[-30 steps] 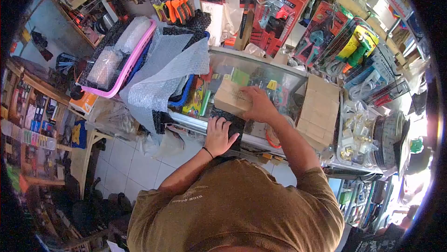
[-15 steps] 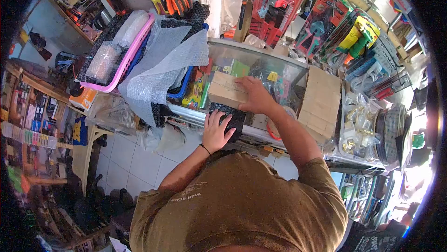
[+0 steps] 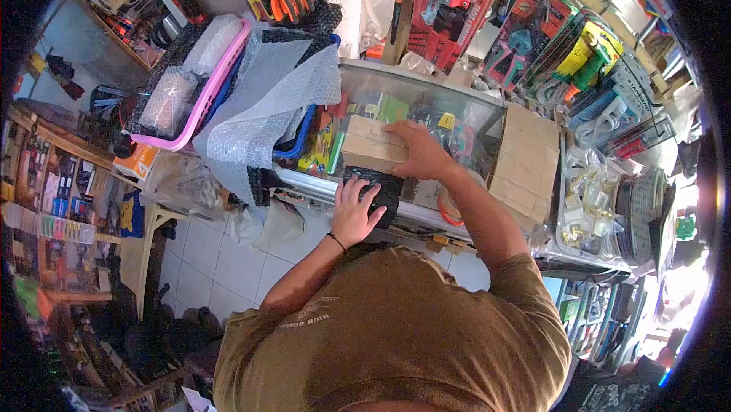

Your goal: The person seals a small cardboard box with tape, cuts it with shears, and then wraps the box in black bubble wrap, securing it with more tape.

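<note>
A small brown cardboard box (image 3: 373, 142) sits on the glass counter (image 3: 476, 107). My right hand (image 3: 419, 151) grips its right end, with the fingers over the top and the thumb low near the front. Black bubble wrap (image 3: 388, 200) extends from beneath the box toward my body and hangs at the counter's front edge. My left hand (image 3: 356, 210) lies on this wrap with its fingers spread, pressing it from above. What is under the box is hidden.
Left of the box, clear bubble wrap (image 3: 266, 100) drapes over a blue basket, beside a pink basket (image 3: 199, 119). A flattened cardboard piece (image 3: 524, 157) lies on the right of the counter, near a tray of brass fittings (image 3: 590, 218). Packaged tools (image 3: 461, 12) hang behind.
Both hands stay almost in place. The cardboard box has shifted very slightly, and a little more of the black wrap shows beside my left hand.
</note>
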